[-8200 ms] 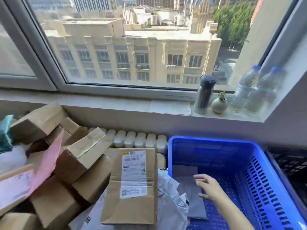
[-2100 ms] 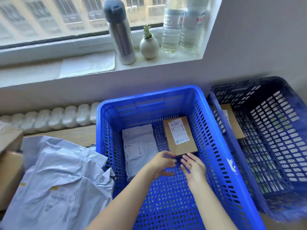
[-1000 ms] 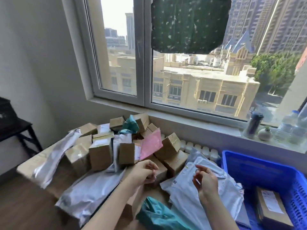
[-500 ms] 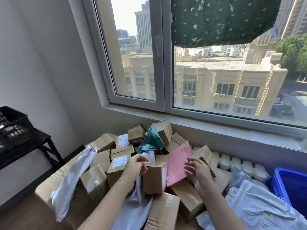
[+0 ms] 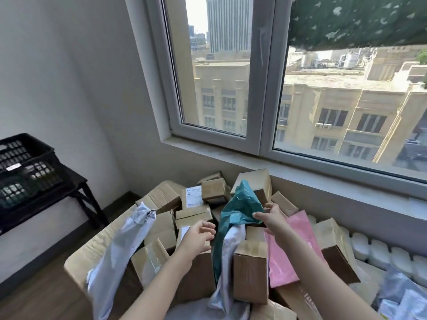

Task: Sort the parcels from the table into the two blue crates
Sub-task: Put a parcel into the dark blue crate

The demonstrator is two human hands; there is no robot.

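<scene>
In the middle of the heap on the table (image 5: pixel 97 245), the right hand (image 5: pixel 273 218) pinches the top of the teal bag (image 5: pixel 234 215) between thumb and fingers. The left hand (image 5: pixel 198 236) hovers just beside it, fingers loosely curled and seemingly empty. This looks like the pick: next the bag must slide free of the surrounding boxes (image 5: pixel 250 271) and go to a blue crate, neither in view.

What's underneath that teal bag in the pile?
A white poly mailer pokes out from beneath the teal bag, which the right hand pinches. How far it runs under there, and whatever lies deeper, is covered.
</scene>
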